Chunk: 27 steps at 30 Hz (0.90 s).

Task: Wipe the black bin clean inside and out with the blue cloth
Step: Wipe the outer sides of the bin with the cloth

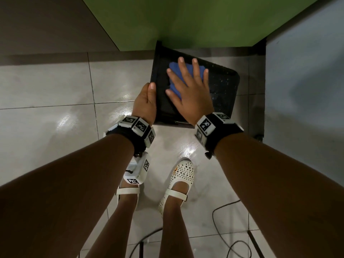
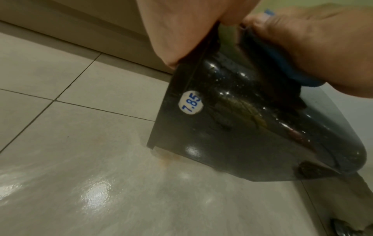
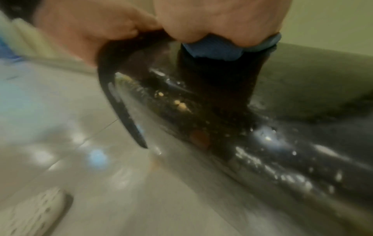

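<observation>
Head view, left to right, all placed relative to the black bin [image 1: 221, 90]: it is sitting tipped on the floor tiles [image 1: 46, 118] in front of the green wall [image 1: 176, 21], with a pale panel [image 1: 305, 90] on its right.

Left hand [image 1: 146, 104] is gripping the bin's left rim, thumb lying along the edge, fingers curled around the far side, bracing it. Left wrist view is showing that same rim pinched, and a round 7.85 price sticker [image 2: 190, 103] on the bin's outer wall below the hand.

Right hand [image 1: 188, 90] is lying flat, fingers spread, pressing the blue cloth [image 1: 176, 79] onto the bin's upward-facing surface, in its left half. It is not clutching the cloth, only pushing it down. Right wrist view is blurred, but cloth bunched under the palm is readable.

White shoes [image 1: 178, 181] and a cable [image 1: 219, 220] are sitting on the floor on the near side of the bin.

Progress, my read: wiping is underway, nowhere near finished. White specks and wet streaks are showing across the bin's right half; crumbs and a brownish smear are visible near the rim in the wrist views. The remaining walls, the rim and the sticker side are looking untouched. Cannot tell for certain whether the surface under the cloth is the inside or the outside.
</observation>
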### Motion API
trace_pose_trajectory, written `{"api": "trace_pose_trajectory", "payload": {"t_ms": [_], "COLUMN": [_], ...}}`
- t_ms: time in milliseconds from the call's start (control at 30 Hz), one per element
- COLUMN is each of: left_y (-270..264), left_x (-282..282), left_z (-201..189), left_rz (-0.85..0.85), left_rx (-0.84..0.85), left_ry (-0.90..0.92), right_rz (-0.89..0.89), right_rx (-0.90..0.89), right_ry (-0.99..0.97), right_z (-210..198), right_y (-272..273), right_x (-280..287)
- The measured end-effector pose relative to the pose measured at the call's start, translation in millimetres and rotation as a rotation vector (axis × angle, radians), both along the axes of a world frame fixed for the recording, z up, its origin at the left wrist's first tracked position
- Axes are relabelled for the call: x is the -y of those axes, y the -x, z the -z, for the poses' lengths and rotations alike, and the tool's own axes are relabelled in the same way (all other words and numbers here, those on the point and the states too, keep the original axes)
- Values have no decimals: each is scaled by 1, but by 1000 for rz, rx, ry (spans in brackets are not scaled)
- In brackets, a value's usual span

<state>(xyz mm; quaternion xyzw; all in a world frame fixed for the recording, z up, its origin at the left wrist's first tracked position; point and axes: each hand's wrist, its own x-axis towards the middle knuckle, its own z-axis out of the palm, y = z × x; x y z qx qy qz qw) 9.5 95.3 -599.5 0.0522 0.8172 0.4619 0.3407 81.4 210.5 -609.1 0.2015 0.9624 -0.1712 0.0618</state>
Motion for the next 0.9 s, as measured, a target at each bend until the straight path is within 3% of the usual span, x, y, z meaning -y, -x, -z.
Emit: {"api": "trace_pose_trajectory", "payload": {"t_ms": [167,267,333,433,600,667,800,900], "left_y": [-4,-3,-2,-1,0,-1,0,0], "left_x": [1,-1,-1,0,2,3,3,0], "left_z": [-2,0,1,2,8,9,8,4], "left_rz": [12,12,13,26,9,18,29,39], "left_rx": [-13,-9,-15,-24,-39,-47,-77,-63], "left_ry": [41,52,49,54,6,-6,13,44], "right_rz": [511,796,870,703,-29,-179,-204,-15], "right_rx": [199,170,118,64,-78,-89,-53,50], "right_ry": [-44,-1,-9,-15,-85,-74,-78,-40], "right_z": [2,4,4,4,9,9,7,2], "right_y": [-9,-7,-2,-3,-16,-14,7,26], "right_x": [-37,-47,-42,-19,35,29,-1,-17]}}
